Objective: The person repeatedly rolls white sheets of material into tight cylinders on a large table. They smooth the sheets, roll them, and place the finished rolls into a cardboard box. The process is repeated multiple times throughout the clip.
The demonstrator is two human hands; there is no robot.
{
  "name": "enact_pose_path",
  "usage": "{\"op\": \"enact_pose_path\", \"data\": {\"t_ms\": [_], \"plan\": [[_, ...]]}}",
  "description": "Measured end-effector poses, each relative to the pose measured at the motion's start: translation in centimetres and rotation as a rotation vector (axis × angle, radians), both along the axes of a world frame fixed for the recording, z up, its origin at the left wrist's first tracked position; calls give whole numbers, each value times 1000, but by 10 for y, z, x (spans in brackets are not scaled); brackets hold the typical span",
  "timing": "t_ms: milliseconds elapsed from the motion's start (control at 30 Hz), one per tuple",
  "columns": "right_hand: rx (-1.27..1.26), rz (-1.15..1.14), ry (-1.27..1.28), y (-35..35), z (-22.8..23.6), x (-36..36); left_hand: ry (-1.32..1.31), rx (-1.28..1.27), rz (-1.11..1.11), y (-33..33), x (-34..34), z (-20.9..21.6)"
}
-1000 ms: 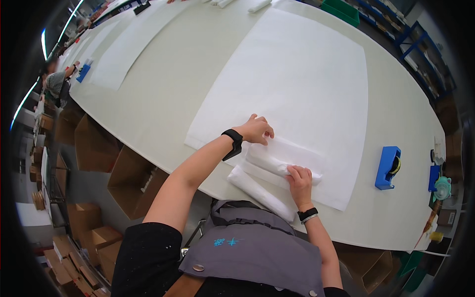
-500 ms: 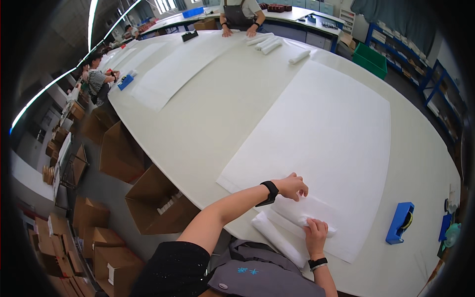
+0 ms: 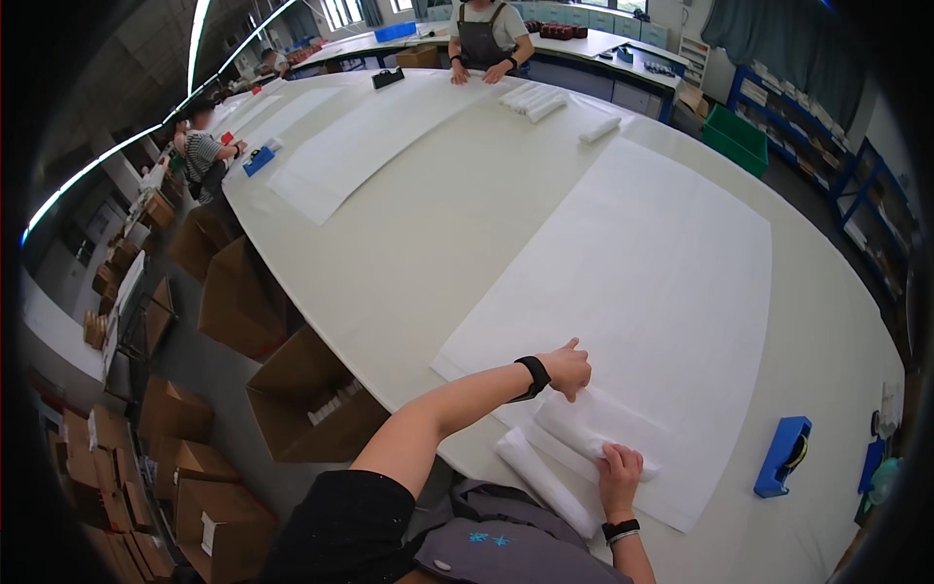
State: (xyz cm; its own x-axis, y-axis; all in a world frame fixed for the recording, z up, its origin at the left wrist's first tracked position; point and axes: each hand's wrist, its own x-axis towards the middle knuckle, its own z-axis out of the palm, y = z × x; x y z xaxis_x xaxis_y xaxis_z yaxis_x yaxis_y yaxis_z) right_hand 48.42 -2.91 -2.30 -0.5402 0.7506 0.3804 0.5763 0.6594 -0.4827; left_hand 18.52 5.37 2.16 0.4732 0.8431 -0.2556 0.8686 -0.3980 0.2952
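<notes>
A large, thin white sheet point(image 3: 652, 263) lies flat across the table before me. On its near end rests a partly rolled white bundle point(image 3: 574, 424). My right hand point(image 3: 620, 477) grips the right end of this bundle, its fingers curled over it. Above the bundle's left end is my left hand point(image 3: 567, 370), index finger stretched out and the others bent. I see nothing held in it. A finished-looking white roll point(image 3: 547, 479) lies closest to my body, beside the bundle.
A blue tape dispenser point(image 3: 784, 456) stands on the table point(image 3: 428, 234) at right. Open cardboard boxes point(image 3: 311, 399) line the floor at left. Several white rolls point(image 3: 533, 100) lie at the far side near a person in an apron point(image 3: 481, 44). Another long sheet point(image 3: 360, 146) lies far left.
My left hand has shifted slightly left and its index finger now points outward. My right hand keeps its place on the bundle. The whole view has tilted a little.
</notes>
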Motion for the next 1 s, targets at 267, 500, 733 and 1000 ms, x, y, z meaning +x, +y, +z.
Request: {"op": "enact_pose_path", "data": {"t_ms": [267, 500, 733, 1000], "plan": [[6, 4, -4, 0, -2, -1, -119, -82, 191, -7, -19, -31], [-24, 3, -24, 0, -9, 3, -213, -125, 321, -9, -15, -35], [7, 18, -8, 2, -9, 1, -400, -181, 450, -10, -21, -40], [10, 26, 3, 2, -4, 3, -387, 449, 415, -44, 37, -15]]}}
